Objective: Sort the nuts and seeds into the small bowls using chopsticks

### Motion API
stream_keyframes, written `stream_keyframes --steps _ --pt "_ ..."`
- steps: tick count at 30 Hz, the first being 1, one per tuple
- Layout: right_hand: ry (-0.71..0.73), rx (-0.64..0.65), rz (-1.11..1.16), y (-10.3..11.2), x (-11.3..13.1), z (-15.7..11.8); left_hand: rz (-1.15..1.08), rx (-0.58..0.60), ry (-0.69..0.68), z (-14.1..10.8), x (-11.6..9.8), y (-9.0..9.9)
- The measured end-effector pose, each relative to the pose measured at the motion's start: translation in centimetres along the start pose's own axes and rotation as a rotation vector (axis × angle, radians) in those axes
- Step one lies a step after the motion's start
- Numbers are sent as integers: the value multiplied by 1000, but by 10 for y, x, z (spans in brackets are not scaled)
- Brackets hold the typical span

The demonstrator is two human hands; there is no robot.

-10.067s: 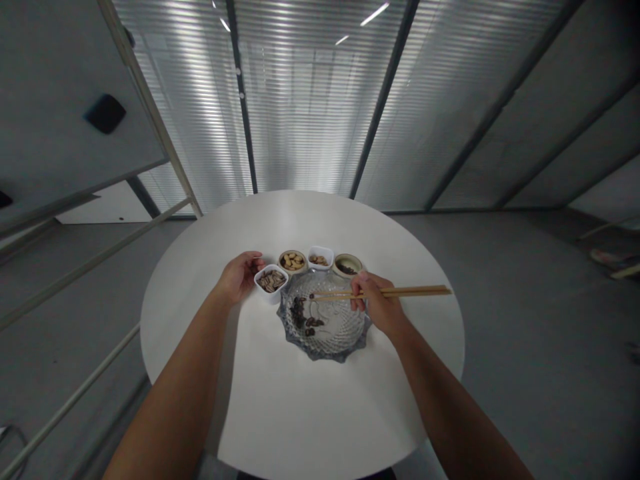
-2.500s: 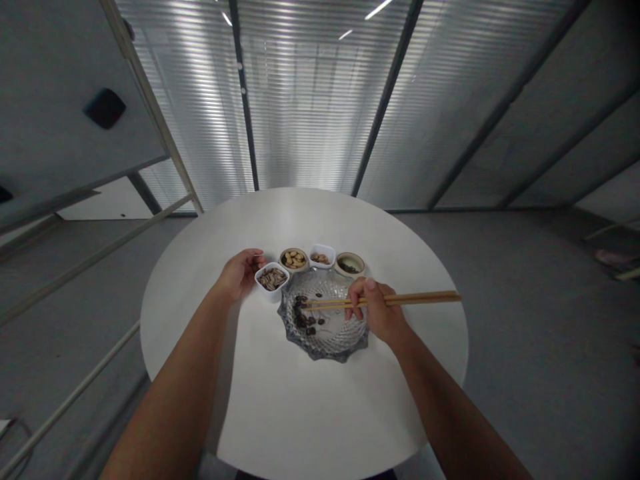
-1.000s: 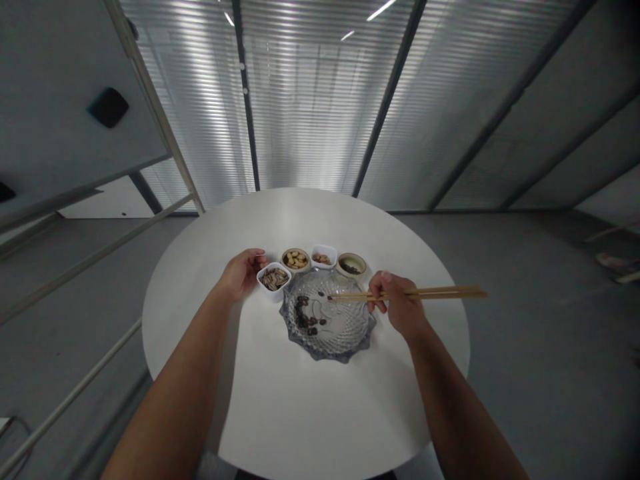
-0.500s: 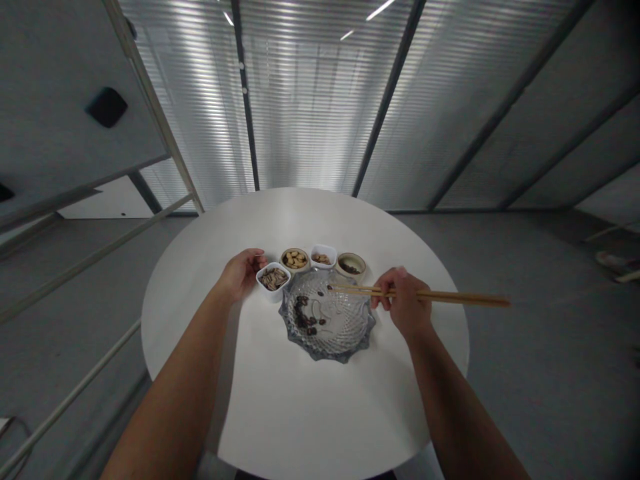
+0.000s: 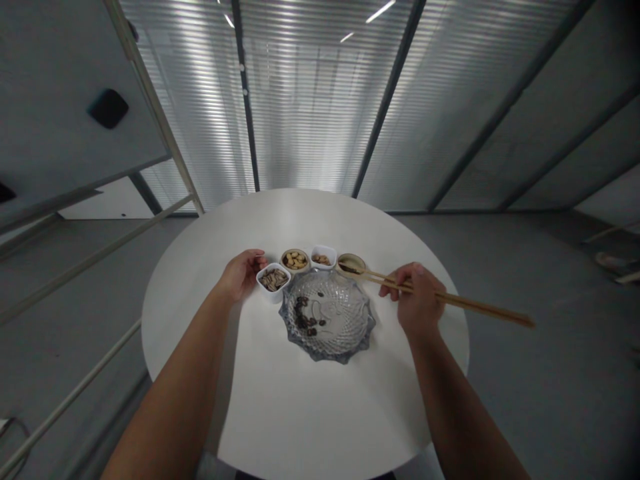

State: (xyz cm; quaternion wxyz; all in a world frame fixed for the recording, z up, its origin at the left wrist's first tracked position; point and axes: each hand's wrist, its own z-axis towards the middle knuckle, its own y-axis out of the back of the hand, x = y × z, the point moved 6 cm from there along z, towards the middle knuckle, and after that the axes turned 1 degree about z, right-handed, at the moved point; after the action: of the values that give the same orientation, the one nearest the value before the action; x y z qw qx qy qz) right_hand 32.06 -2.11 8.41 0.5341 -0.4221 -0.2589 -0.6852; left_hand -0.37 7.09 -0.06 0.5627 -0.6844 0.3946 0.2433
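Note:
My right hand (image 5: 414, 293) grips a pair of wooden chopsticks (image 5: 475, 306), whose tips reach over the right-hand round bowl (image 5: 351, 265) with dark pieces inside. A scalloped glass plate (image 5: 345, 330) in the middle holds several dark beans (image 5: 303, 317), mostly on its left side. Behind it stand a white dish (image 5: 323, 257) with brown pieces and a round bowl (image 5: 295, 261) of pale nuts. At the left is a white square dish (image 5: 273, 281) of striped seeds. My left hand (image 5: 243, 273) rests beside that dish, fingers curled loosely apart, holding nothing.
All the dishes stand on a round white table (image 5: 320, 413). A pale metal frame (image 5: 100, 250) runs along the left. Behind the table are windows with blinds (image 5: 310, 107).
My right hand has shifted slightly right, and the chopstick tips have gone from above the glass plate to the right-hand bowl. A dark bean near the tips no longer shows over the plate.

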Motion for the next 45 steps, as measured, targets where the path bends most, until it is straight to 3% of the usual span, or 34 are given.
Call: stream_keyframes --steps 4,8,17,25,29,34,37,41,45 --pt "-97 244 36 -17 -13 -7 4 -6 8 -1 -1 -1" --pt "-140 351 14 -26 -22 -14 6 -21 13 -1 -1 0" --pt "-207 399 -144 -34 -22 -18 0 -6 11 1 0 1" --pt "-103 440 -274 -33 -16 -23 -4 -16 11 -1 -1 -1" --pt "-54 340 -212 -28 -10 -20 2 -12 -2 -1 -1 -1" --pt "98 -11 -68 -7 5 -9 3 -1 -1 1 0 0" --pt "106 -175 -51 5 7 -3 6 12 -2 1 0 1" --pt "100 -248 -44 12 6 1 4 16 -12 2 0 1" --pt "102 -240 18 11 6 0 -1 14 -5 1 0 2"
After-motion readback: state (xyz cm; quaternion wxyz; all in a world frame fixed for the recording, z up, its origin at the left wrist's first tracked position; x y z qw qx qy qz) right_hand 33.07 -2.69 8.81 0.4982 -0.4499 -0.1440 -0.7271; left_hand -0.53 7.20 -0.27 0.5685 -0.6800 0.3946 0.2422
